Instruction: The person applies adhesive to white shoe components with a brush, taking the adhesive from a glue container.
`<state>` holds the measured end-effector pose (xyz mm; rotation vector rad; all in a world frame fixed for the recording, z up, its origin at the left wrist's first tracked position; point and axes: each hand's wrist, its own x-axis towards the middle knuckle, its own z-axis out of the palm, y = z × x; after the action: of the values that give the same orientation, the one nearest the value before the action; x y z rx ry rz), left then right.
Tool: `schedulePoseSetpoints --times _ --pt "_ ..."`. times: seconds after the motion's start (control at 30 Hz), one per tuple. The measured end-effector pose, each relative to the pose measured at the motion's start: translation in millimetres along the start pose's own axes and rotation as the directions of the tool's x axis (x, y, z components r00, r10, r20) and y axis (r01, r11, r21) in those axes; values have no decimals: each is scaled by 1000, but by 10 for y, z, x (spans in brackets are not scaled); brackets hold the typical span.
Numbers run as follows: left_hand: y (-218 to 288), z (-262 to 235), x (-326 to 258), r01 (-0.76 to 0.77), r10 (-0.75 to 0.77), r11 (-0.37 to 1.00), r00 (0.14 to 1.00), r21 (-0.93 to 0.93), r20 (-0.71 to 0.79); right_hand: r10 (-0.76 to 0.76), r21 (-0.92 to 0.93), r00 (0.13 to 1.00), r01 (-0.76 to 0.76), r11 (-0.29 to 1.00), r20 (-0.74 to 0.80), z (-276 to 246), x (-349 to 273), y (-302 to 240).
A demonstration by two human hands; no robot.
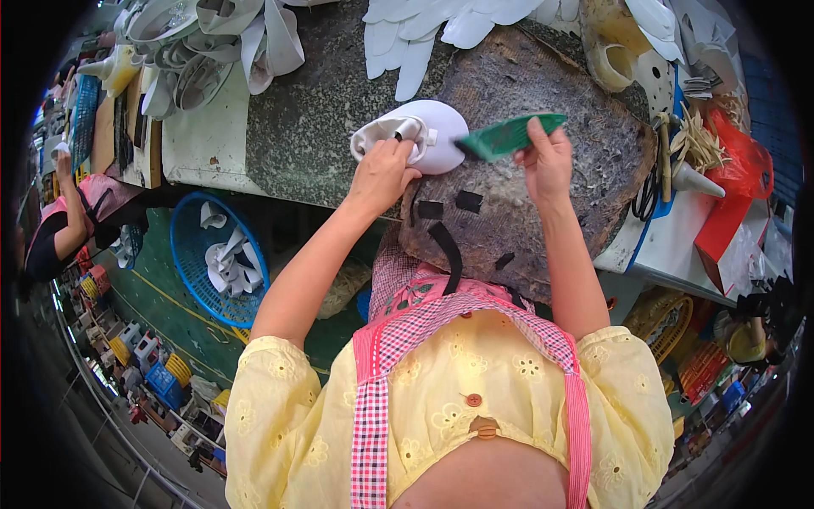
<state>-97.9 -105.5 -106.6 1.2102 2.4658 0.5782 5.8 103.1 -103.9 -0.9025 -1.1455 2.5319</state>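
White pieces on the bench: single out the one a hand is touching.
The white piece in the left hand, left of the green object in the right hand. The others, in the upper-left pile and top-centre group, have neither hand on them.

Smooth, matt white piece (pixel 445 136) at the left hand (pixel 383 174); plastic-looking green tool (pixel 513 136) in the right hand (pixel 547 165); rough, crusted board (pixel 602 161) beneath; thin, glossy red plastic bag (pixel 739 153) farther right.

- Bright, fairly even light on the speckled grey stone-like worktop (pixel 297 136); soft shadows.
- Flat green pointed tool (pixel 515 136) — blurred at its dark tip.
- Dimmer space beneath the worktop.
- Fisheye bending toward the black rim.
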Motion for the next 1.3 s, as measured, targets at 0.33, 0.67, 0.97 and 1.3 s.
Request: schedulePoseSetpoints --times 0.33,0.67,0.97,1.3 --pt "86 -60 279 288 -240 945 933 -155 270 -435 -587 842 536 607 318 391 530 114" --pt "-92 -158 345 296 -183 934 878 -200 443 -430 -456 818 571 682 382 213 441 98" --pt "-51 -284 373 -11 79 992 833 -127 547 -426 -462 883 467 754 197 -86 -87 49" --pt "-7 -324 194 -241 225 970 929 20 294 -889 -968 386 148 -202 244 -970 963 -1275"
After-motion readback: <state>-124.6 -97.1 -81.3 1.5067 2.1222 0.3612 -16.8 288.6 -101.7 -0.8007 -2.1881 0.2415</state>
